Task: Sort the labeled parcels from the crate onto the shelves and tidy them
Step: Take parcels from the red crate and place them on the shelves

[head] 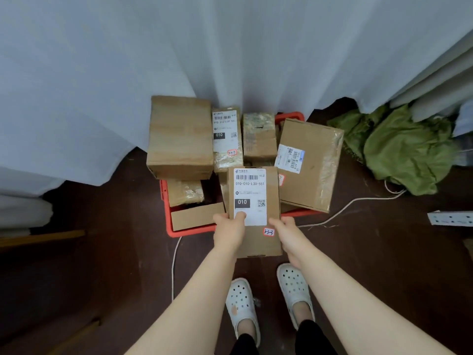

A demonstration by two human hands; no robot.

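I hold a flat brown cardboard parcel (258, 239) in front of me, above the floor and the near edge of the red crate (169, 216). It carries a white shipping label marked 010 and a small red-edged sticker. My left hand (229, 230) grips its left edge, thumb on the label. My right hand (288, 233) grips its right edge. The crate holds several more cardboard parcels, among them a big plain box (180, 137), a taped parcel with a 010 label (226, 139) and a large box (308, 165) leaning at the right.
White curtains (179, 47) hang behind the crate. A green cloth (401, 149) lies crumpled at the right. A white cable (353, 202) runs over the dark floor towards a power strip (450, 217). My feet in white clogs (242, 306) stand just behind the parcel.
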